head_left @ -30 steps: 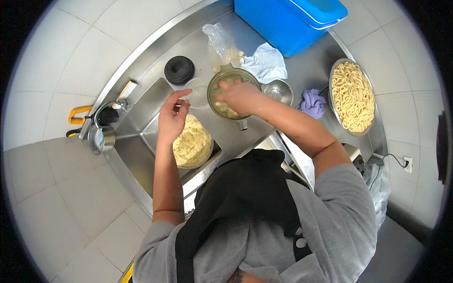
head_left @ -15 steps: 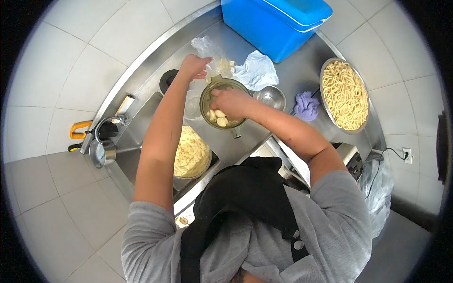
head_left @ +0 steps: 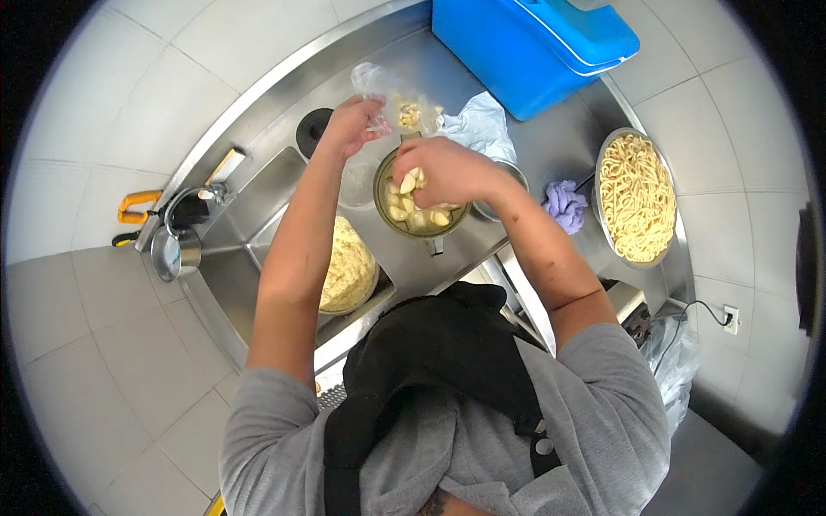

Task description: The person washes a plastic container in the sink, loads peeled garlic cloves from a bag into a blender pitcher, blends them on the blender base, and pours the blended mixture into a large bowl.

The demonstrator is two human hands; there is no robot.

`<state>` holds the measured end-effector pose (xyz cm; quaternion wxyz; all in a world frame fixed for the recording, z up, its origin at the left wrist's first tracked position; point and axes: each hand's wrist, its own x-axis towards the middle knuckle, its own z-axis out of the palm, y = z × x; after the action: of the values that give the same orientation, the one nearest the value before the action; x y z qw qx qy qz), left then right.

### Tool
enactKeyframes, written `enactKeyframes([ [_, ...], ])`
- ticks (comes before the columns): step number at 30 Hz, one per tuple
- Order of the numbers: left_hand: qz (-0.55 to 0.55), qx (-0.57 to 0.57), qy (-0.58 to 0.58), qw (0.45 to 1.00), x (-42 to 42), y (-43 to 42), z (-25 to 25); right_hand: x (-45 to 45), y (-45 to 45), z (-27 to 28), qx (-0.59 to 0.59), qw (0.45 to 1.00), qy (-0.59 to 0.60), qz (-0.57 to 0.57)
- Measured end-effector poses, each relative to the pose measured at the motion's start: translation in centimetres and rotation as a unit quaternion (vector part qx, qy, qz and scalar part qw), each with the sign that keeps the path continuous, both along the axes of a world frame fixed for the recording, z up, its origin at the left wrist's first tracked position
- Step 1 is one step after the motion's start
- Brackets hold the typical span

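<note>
The right hand [head_left: 447, 172] has just brought pale peeled cloves [head_left: 411, 179], apparently garlic, up between its fingertips, above more cloves inside the greenish jar [head_left: 377, 193]; half a second ago its fingers were deeper among them. The left hand [head_left: 347, 129], at the jar's 11 o'clock, has fingers closed on the clear plastic bag [head_left: 370, 77], where more pale pieces lie at 12 o'clock. That leaves cloves in both jar and bag, with the hands linking the two; which way the pieces are passing cannot be told. On the steel bench [head_left: 460, 86], a black ring-shaped lid [head_left: 311, 133] lies at 10 o'clock, a blue cooler [head_left: 516, 60] stands at 1, and purple cloth [head_left: 564, 206] and a bowl of thick noodles [head_left: 637, 198] are towards 3. No brand, label or other writing is readable.
</note>
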<state>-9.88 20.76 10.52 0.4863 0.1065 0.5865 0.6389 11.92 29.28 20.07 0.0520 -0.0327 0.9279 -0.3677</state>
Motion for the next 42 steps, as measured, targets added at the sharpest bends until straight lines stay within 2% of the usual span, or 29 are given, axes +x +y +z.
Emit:
enactKeyframes([
  [4, -0.011, -0.007, 0.017, 1.000, 0.2, 0.0, -0.5, -0.9, 1.5, 0.8, -0.078, 0.996, -0.035, -0.006],
  [6, -0.037, -0.017, 0.049, 0.998, 0.5, -0.2, 0.3, -1.6, 2.8, 1.2, -0.149, 0.989, -0.008, -0.012],
  [7, -0.033, -0.018, 0.045, 0.998, 0.7, -0.3, 0.5, -2.0, 3.4, 1.9, -0.199, 0.979, -0.030, -0.037],
  [8, -0.036, -0.008, 0.039, 0.999, 0.9, -0.2, 0.5, -2.7, 4.3, 2.4, -0.200, 0.979, -0.035, -0.035],
  [10, -0.037, 0.002, 0.031, 0.999, 1.3, -0.3, 0.8, -4.6, 6.6, 2.7, -0.281, 0.944, -0.109, -0.134],
  [11, -0.030, 0.002, 0.023, 0.999, 1.5, -0.3, 1.0, -5.8, 7.7, 1.9, -0.281, 0.944, -0.111, -0.134],
  [13, -0.023, 0.002, 0.015, 1.000, 1.7, -0.1, 1.2, -8.7, 9.3, -1.2, -0.218, 0.946, -0.126, -0.204],
  [17, -0.013, -0.003, 0.034, 0.999, 1.8, 0.3, 1.2, -13.7, 10.3, -11.7, -0.262, 0.920, -0.152, -0.250],
  [19, -0.011, 0.001, 0.036, 0.999, 2.0, 0.1, 0.9, -14.7, 10.0, -14.5, -0.215, 0.935, -0.172, -0.226],
  [20, -0.009, 0.008, 0.040, 0.999, 1.9, 0.1, 1.2, -14.1, 9.1, -13.1, -0.216, 0.934, -0.178, -0.224],
  [22, -0.002, 0.016, 0.041, 0.999, 1.9, -0.1, 1.5, -12.9, 8.6, -8.7, -0.058, 0.957, -0.206, -0.194],
  [24, 0.004, 0.048, 0.018, 0.999, 2.0, -0.4, 1.5, -11.7, 9.1, -5.7, -0.030, 0.974, -0.150, -0.168],
  [26, -0.017, 0.072, -0.009, 0.997, 1.7, -0.7, 1.3, -8.2, 7.6, 0.0, 0.102, 0.985, -0.006, -0.138],
  [29, -0.031, 0.112, -0.020, 0.993, 1.4, -0.7, 0.1, -2.8, 3.1, 4.4, 0.103, 0.992, -0.030, -0.059],
  [31, -0.026, 0.129, -0.008, 0.991, 1.4, -0.6, -1.0, -0.3, 0.0, 3.8, 0.114, 0.992, -0.058, -0.016],
  [33, -0.009, 0.009, 0.079, 0.997, 1.3, -0.6, -1.6, 1.2, -2.6, 0.8, 0.215, 0.973, -0.077, 0.027],
  [36, -0.029, 0.054, 0.013, 0.998, 2.5, -2.5, 1.6, 1.0, -4.2, -1.4, 0.269, 0.951, -0.145, 0.052],
  [38, -0.024, 0.068, -0.004, 0.997, 2.9, -2.7, 1.5, 0.4, -4.7, -2.0, 0.267, 0.950, -0.152, 0.050],
  [42, -0.042, 0.097, -0.027, 0.994, 2.4, -2.3, 1.1, 0.0, -6.0, -2.5, 0.337, 0.924, -0.176, 0.037],
])
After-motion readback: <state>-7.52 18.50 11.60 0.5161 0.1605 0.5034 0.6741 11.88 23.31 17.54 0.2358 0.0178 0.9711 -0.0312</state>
